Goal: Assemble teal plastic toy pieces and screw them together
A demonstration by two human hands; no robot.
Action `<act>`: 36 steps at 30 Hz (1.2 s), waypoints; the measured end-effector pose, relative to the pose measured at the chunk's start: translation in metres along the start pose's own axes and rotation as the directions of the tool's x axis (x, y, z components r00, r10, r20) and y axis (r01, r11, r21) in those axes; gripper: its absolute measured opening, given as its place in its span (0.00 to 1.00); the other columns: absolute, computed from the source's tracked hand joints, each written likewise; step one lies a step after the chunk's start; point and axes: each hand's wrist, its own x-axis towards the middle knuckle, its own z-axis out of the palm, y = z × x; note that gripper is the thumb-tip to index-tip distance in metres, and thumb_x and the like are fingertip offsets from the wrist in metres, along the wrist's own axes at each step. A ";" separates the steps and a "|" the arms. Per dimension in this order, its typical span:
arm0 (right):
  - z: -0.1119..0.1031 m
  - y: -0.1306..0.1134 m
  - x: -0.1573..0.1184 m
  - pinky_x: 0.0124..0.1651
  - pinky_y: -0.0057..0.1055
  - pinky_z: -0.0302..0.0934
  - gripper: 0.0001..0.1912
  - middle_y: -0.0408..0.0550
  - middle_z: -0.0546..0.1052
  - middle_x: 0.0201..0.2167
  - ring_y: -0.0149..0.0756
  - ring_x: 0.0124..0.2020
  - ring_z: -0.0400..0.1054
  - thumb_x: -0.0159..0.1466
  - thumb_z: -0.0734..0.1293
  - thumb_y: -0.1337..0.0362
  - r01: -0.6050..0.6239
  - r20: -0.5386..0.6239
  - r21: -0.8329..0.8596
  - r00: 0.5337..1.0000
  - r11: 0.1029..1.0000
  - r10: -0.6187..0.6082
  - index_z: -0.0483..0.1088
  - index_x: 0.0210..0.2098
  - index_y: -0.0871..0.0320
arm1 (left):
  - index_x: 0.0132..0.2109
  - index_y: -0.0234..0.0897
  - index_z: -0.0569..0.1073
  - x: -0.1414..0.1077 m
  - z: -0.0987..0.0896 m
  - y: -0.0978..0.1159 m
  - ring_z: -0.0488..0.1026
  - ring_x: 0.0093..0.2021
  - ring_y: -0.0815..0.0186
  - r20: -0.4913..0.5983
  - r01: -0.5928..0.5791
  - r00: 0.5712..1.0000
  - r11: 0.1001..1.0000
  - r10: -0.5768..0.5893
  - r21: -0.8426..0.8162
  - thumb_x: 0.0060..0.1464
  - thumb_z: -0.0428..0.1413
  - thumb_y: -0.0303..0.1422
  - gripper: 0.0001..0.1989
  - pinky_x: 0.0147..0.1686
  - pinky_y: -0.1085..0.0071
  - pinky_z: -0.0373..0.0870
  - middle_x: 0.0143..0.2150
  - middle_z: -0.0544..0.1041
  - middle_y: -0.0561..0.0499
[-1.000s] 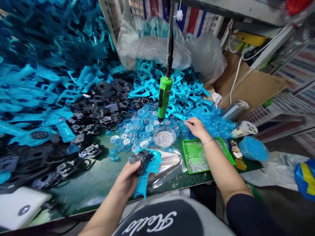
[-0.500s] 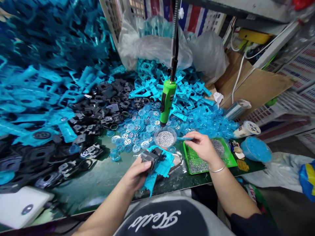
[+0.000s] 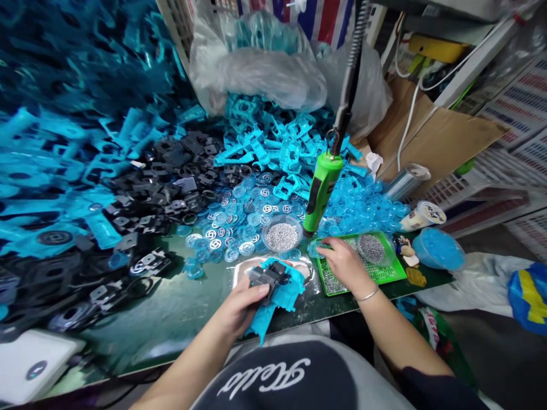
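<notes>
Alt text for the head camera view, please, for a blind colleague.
The left hand grips a black-and-turquoise plastic part while the right hand pinches a small blue disc over a green perforated tray. Heaps of blue and black plastic parts surround a hanging green power tool.

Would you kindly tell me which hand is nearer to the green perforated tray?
Right. The right hand is over the green perforated tray; the left hand is off to the tray's left, holding a blue-and-black plastic part.

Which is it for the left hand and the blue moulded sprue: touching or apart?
Touching: the head view shows the left hand gripping the blue moulded sprue.
</notes>
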 end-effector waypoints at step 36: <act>-0.053 0.084 -0.022 0.39 0.34 0.65 0.04 0.50 0.80 0.29 0.41 0.31 0.73 0.58 0.68 0.68 -0.702 0.035 -0.106 0.705 0.704 0.708 0.73 0.27 0.57 | 0.51 0.40 0.82 -0.019 -0.024 -0.004 0.80 0.48 0.44 -0.219 -0.052 0.973 0.995 0.068 0.081 0.36 0.72 0.43 0.31 0.46 0.61 0.76 0.47 0.84 0.43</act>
